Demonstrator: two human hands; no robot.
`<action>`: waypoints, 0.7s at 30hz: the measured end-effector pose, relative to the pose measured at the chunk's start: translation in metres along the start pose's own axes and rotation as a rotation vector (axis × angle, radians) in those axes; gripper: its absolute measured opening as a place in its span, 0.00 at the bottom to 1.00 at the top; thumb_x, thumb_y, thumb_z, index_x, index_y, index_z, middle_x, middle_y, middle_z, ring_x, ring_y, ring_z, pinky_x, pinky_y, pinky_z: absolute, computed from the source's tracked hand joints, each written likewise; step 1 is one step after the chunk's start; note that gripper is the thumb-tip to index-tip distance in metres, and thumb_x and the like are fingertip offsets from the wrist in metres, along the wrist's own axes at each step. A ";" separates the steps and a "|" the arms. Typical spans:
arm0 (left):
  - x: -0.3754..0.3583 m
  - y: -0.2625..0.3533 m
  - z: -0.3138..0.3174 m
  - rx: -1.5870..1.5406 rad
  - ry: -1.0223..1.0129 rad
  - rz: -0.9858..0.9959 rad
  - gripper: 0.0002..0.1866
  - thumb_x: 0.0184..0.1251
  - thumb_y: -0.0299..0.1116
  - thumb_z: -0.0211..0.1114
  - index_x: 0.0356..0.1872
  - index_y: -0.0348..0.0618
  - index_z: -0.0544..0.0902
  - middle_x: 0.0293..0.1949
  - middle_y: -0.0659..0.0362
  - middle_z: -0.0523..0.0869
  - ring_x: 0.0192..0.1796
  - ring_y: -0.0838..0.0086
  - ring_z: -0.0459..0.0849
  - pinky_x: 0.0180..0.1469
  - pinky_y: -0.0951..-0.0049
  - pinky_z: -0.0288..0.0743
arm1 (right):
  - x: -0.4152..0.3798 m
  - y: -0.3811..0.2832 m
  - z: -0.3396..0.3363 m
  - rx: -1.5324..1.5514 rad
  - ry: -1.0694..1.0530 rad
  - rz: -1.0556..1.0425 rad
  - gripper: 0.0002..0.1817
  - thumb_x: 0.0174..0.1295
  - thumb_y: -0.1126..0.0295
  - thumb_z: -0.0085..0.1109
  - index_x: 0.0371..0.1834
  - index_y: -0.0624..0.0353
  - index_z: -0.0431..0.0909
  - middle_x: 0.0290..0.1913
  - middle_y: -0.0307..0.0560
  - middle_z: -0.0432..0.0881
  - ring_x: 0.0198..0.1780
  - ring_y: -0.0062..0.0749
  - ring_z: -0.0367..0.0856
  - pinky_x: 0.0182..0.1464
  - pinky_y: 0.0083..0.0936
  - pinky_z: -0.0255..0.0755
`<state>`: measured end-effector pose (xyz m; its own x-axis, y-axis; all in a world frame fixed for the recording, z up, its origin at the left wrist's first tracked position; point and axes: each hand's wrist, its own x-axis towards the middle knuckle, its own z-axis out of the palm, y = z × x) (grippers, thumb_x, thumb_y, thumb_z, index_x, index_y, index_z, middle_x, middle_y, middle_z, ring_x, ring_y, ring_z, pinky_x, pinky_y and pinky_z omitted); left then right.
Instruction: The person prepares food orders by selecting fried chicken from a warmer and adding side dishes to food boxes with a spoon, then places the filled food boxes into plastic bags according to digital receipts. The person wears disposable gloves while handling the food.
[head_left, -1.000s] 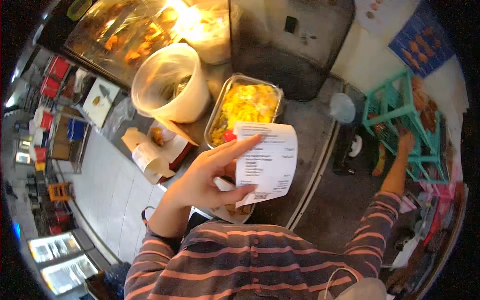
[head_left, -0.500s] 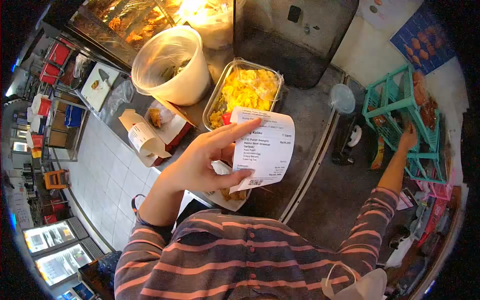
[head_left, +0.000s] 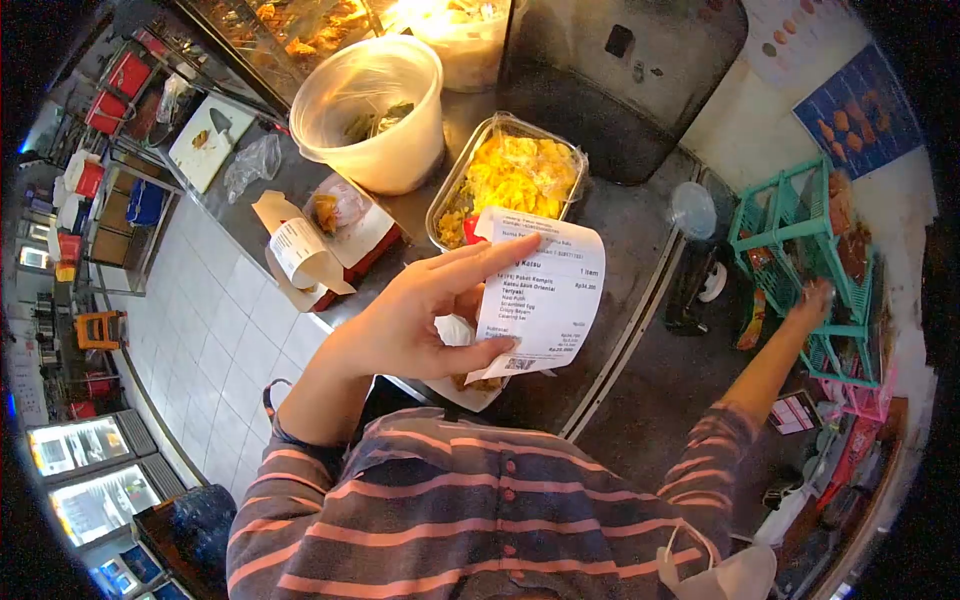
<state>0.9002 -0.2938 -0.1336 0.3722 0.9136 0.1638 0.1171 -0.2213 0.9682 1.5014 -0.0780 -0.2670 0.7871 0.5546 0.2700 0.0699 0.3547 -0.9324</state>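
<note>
Head view: desk (head_left: 630, 240), yellow food (head_left: 522, 172) partly behind receipt (head_left: 550, 300)
Left hand (head_left: 420, 318): grip pinching the receipt
Right hand (head_left: 812, 302): at green rack (head_left: 855, 292), cannot tell grip

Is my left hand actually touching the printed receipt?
Touching. The head view shows the left hand holding the receipt, with the index finger across its upper front and the thumb over its lower part.

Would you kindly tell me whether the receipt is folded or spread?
Spread: the receipt in the left hand shows its printed face open, with slight curling.
</note>
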 end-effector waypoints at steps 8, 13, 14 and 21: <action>-0.009 -0.006 -0.013 0.021 -0.003 0.031 0.37 0.49 0.21 0.63 0.63 0.40 0.59 0.44 0.54 0.73 0.36 0.77 0.77 0.36 0.79 0.75 | -0.269 -0.142 -0.001 -0.225 -0.529 0.136 0.18 0.63 0.53 0.45 0.31 0.60 0.68 0.30 0.41 0.73 0.32 0.29 0.73 0.36 0.23 0.69; -0.018 -0.007 -0.017 -0.004 0.029 0.066 0.37 0.49 0.21 0.63 0.63 0.39 0.59 0.43 0.55 0.74 0.35 0.78 0.77 0.35 0.79 0.75 | -0.405 -0.156 0.050 -0.104 -1.393 0.750 0.05 0.61 0.72 0.48 0.36 0.61 0.71 0.35 0.50 0.77 0.36 0.33 0.79 0.36 0.29 0.75; -0.020 -0.007 -0.019 -0.013 0.023 0.068 0.37 0.49 0.21 0.63 0.63 0.40 0.59 0.43 0.55 0.74 0.36 0.78 0.77 0.35 0.79 0.75 | -0.422 -0.143 0.057 -0.212 -1.512 0.760 0.07 0.60 0.72 0.48 0.40 0.62 0.72 0.37 0.50 0.78 0.36 0.33 0.80 0.37 0.29 0.75; -0.036 -0.003 -0.051 -0.025 -0.003 0.041 0.38 0.45 0.20 0.66 0.61 0.38 0.61 0.52 0.53 0.70 0.48 0.74 0.74 0.44 0.74 0.75 | -0.561 -0.055 0.080 -0.293 -1.709 -0.229 0.18 0.58 0.65 0.52 0.49 0.62 0.71 0.43 0.52 0.78 0.45 0.35 0.77 0.47 0.29 0.70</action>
<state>0.8393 -0.3080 -0.1327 0.3794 0.9028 0.2025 0.0788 -0.2496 0.9651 1.0075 -0.3485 -0.3479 -0.7141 0.6862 0.1387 0.3282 0.5031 -0.7995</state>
